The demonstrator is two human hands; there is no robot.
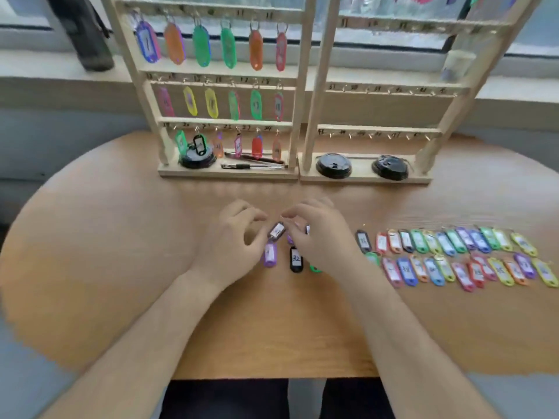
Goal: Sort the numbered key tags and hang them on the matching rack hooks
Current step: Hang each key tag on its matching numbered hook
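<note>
A small black key tag [276, 230] with a white label hangs tilted between my two hands above the round wooden table [121, 237]. My left hand [233, 237] pinches its lower end and my right hand [320, 237] pinches its upper end. Below them lie a purple tag [269, 254], a black tag marked 32 [296, 259] and a green tag [315, 269] half hidden under my right hand. Two rows of several coloured tags [453, 255] lie to the right. The left rack [223, 74] carries several hung tags. The right rack [381, 131] has bare hooks.
Black round lids sit on the rack bases: one on the left [198, 160] and two on the right [333, 165] [390, 167]. Pens [254, 166] lie on the left base. A dark bottle [84, 31] stands on the window sill behind.
</note>
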